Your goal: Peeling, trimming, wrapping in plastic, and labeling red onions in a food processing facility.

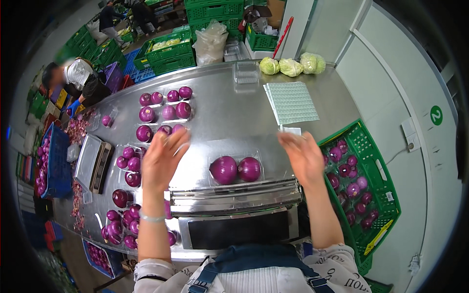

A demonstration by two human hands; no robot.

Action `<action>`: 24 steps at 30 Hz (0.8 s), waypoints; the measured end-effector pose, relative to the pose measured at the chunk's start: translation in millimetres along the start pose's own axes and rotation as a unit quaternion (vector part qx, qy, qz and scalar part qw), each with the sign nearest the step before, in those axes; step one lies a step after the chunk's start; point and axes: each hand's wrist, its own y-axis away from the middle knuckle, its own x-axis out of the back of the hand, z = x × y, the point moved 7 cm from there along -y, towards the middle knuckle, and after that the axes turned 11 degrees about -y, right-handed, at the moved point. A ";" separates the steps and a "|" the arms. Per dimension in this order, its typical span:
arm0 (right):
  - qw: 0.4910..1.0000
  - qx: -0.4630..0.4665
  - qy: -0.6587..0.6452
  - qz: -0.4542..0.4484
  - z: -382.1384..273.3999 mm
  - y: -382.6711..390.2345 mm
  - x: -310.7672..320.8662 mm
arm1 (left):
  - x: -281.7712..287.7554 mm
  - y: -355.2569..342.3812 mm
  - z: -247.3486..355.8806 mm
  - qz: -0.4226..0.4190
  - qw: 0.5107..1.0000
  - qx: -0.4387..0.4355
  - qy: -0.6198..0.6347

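Observation:
Two large red onions (236,170) sit side by side in a clear tray on the steel table. They are just beyond the rollers of a wrapping machine (239,198) that has a dark flat plate (239,232) on its near side. My left hand (165,158) hovers left of this tray, fingers stretched out and blurred by motion. On the other side, my right hand (304,155) is also raised with its blurred fingers extended, close to a small white paper (291,131). I make out nothing held in either hand.
Several trays of red onions (168,113) stand at left, near a scale (100,166) and a blue crate (58,166). At right is a green crate (386,195) of packed onions. Label sheets (292,102) and cabbages (290,67) lie farther back. A person (80,80) works at far left.

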 end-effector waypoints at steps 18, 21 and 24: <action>0.861 -0.159 0.477 -0.076 119.9 6.8 67.2 | 41.4 -15.1 -133.0 -0.156 0.792 0.159 -0.569; 0.848 -0.288 0.443 -0.034 127.4 16.1 71.5 | 54.6 -6.1 -134.4 -0.143 0.768 0.298 -0.549; 0.867 -0.357 0.347 0.030 111.3 54.7 47.8 | 44.6 39.6 -120.3 -0.129 0.806 0.351 -0.460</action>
